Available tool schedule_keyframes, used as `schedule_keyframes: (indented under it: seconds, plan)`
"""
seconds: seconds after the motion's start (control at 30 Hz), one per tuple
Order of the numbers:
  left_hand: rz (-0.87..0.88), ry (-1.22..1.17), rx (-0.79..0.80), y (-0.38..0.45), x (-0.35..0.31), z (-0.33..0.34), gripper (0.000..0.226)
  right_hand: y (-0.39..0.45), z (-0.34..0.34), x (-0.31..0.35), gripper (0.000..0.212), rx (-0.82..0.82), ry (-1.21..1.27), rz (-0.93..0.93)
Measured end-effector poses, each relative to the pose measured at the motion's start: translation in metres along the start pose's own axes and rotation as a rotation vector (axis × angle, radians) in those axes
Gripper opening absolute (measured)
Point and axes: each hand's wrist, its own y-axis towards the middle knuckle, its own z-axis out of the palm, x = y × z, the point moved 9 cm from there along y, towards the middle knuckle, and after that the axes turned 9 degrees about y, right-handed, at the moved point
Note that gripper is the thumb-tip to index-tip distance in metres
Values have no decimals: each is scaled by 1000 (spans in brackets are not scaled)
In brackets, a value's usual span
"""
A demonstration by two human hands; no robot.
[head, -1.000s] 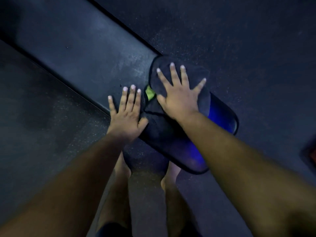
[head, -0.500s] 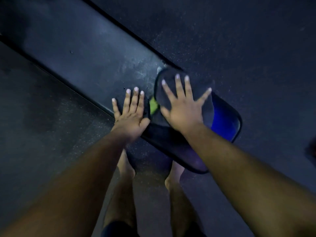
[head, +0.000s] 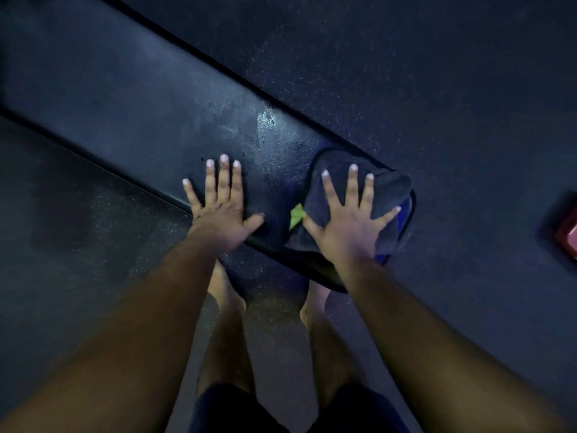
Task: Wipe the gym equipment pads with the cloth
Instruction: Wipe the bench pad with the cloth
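Two hands press flat on a long dark bench [head: 150,98] that runs from ten o'clock down to four o'clock. The left hand [head: 223,210] lies open on the bare pad, fingers close together, holding nothing. The right hand [head: 349,229] is spread wide on top of a dark cloth [head: 387,189], pressing it down at the four o'clock end of the bench. A small green tag [head: 296,215] sticks out of the cloth between the two hands. Wet shiny spots [head: 265,118] show at twelve o'clock from the hands. Bare legs stand on the speckled floor [head: 437,73] below.
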Motion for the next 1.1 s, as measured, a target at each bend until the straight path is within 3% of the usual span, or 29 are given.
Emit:
schedule_keyframes:
  seconds: [0.07,0.13,0.23,0.33,0.53,0.73,0.97,1.1]
  plan:
    - [-6,-8,16,-2,0,-1,111,2,0,19,88,14,-6,-28]
    - [-12,-1,25,-3,-1,-2,111,-23,8,18,89,54,-35,-224]
    - [-14,-15,58,-5,-3,-5,111,-79,26,-24,102,181,-102,-388]
    - [-21,-13,65,-5,-2,-3,111,-67,22,-65,101,191,-78,-247]
    - [-38,20,71,-3,-3,-2,111,-1,-4,-53,85,-21,76,26]
    - [-37,10,73,-3,-3,-2,112,-103,41,-63,100,119,102,-80]
    - [-47,30,18,-1,-3,-1,111,27,-18,-69,77,-76,208,114]
    - [-31,28,10,-2,0,-3,112,-19,-9,-63,87,-12,23,-182]
